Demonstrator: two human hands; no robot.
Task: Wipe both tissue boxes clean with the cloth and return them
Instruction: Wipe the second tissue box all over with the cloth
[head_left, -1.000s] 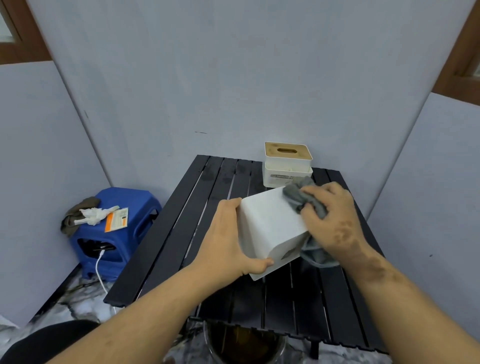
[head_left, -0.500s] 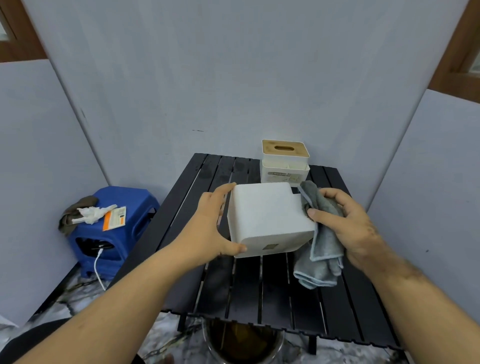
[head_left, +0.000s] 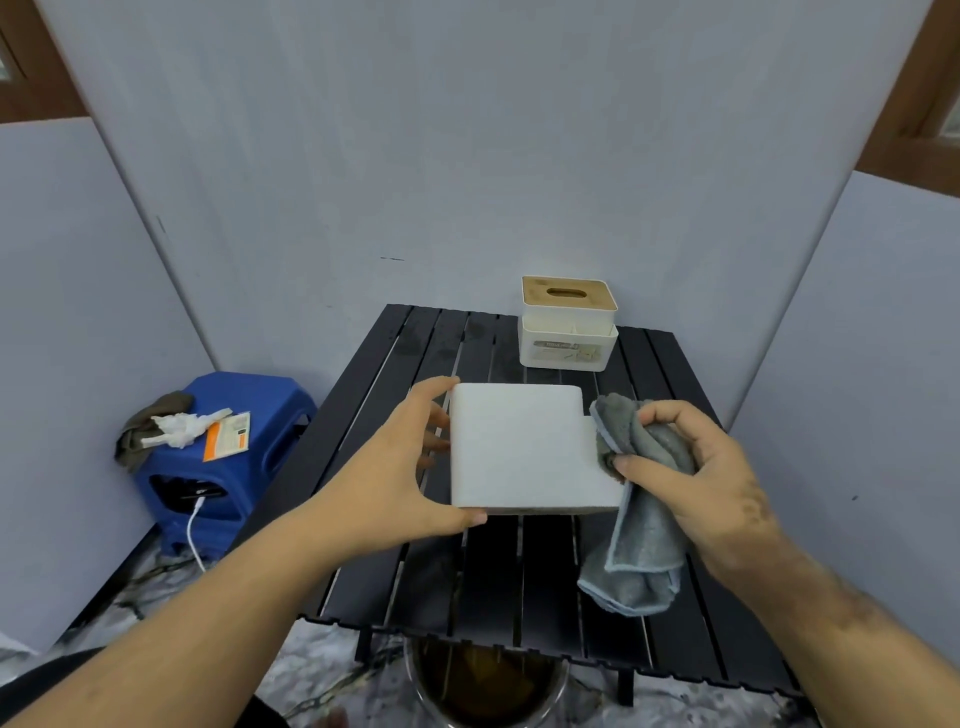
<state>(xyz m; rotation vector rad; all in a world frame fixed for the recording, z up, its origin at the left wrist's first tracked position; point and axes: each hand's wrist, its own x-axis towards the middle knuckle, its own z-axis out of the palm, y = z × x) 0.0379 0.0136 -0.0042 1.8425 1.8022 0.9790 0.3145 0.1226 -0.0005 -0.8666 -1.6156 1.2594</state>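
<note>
Two tissue boxes: white box (head_left: 522, 447) mid-table, gripped by left hand (head_left: 387, 480); wood-lidded box (head_left: 567, 323) at 12 o'clock, contents unseen. Right hand (head_left: 698, 480) clenches grey cloth (head_left: 641, 525) at 3 o'clock.

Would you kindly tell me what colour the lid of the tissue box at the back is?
Light brown, like wood, on the lid, seen in the head view.

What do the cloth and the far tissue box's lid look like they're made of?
The grey cloth looks like soft microfibre: fuzzy nap, stitched edge, limp folds. The lid on the far tissue box seems to be matte wood or bamboo, judging by its tan tone; no grain is visible.
</note>
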